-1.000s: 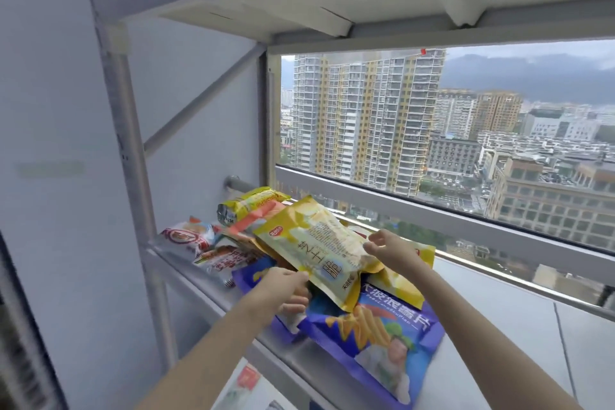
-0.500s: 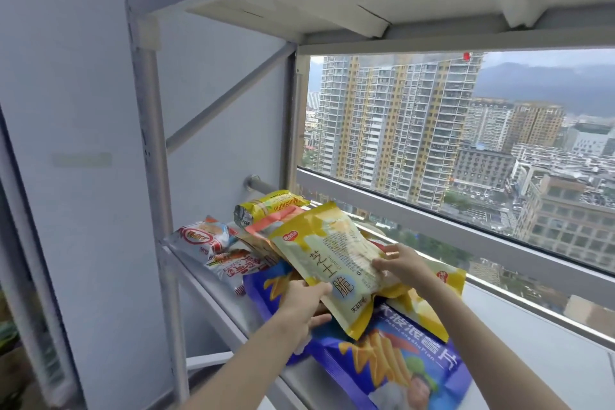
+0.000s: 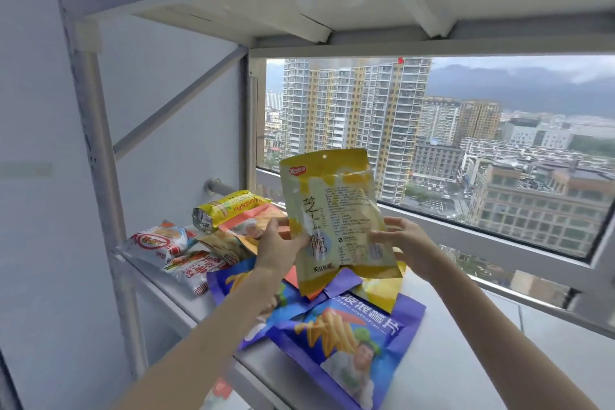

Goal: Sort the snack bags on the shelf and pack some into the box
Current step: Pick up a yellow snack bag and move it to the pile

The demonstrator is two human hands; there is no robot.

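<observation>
Both hands held one yellow snack pouch (image 3: 336,220) upright above the heap on the shelf (image 3: 449,363): the left hand (image 3: 278,248) pinched its left edge with thumb in front and fingers behind, and the right hand (image 3: 397,238) gripped its right edge the same way, low on the pack. Pouch long axis ran near vertical, hang-hole end up, bottom seal hanging just above the blue chip bag (image 3: 349,339). Taking that blue bag as landmark: the pouch stood directly above its far end; a second blue bag (image 3: 233,280) lay to its left, partly under the left forearm; red-and-white packets (image 3: 163,243) lay further left, near the shelf's upright post (image 3: 100,176); a yellow foil-ended pack (image 3: 229,208) and an orange pouch (image 3: 253,226) sat behind and left of it. No box was visible in this view, so which way the pouch must travel could not be judged; neither hand was plainly the nearer, both being equally placed on the pack. Writing: the pouch showed large Chinese characters down its left half, a small red logo at top left, dense fine print and a barcode on the right, too small to read. The landmark bag carried large white Chinese characters over a picture of crinkle fries. Lettering on the yellow foil pack was blurred and not read with confidence.
</observation>
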